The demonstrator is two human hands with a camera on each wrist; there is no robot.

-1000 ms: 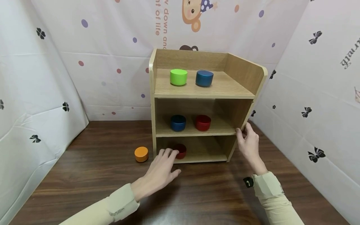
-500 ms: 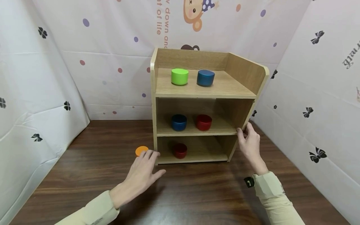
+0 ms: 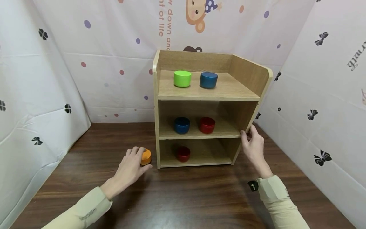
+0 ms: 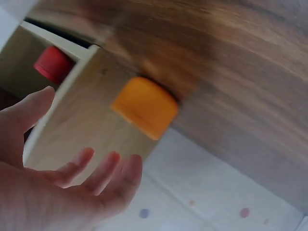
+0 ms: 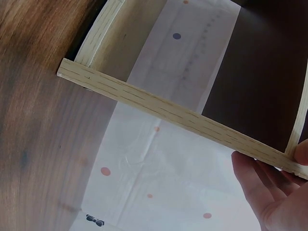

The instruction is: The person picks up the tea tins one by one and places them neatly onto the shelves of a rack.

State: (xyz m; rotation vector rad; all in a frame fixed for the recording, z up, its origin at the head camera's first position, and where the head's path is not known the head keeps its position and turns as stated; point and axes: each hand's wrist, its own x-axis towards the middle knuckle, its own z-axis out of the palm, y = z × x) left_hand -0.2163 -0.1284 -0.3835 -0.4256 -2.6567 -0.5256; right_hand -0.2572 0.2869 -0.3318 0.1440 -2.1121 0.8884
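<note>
Fingers of the left hand (image 3: 130,167) lie loosely spread over the orange tin (image 3: 146,156), which sits on the desk (image 3: 186,197) just beside the lower left corner of the wooden shelf unit (image 3: 207,92). From the head view the fingertips reach the tin's top and near side, with the tin at the far end of the hand, between it and the shelf unit's left wall. The left wrist view, which is blurred, shows the orange tin (image 4: 145,107) just beyond the fingertips with the fingers straight and parted, not curled round it; whether they actually touch it I cannot tell. The right hand (image 3: 253,148) rests against the right front edge of the shelf unit at the level of its middle board, thumb in front and fingers laid along the side panel, in a light hold on the edge. On the shelf unit's top board stand a green tin (image 3: 182,78) and a blue tin (image 3: 208,79) side by side. Its middle board carries a dark blue tin (image 3: 181,125) and a red tin (image 3: 207,124), and its bottom compartment holds a dark red tin (image 3: 183,153) near the left wall.
</note>
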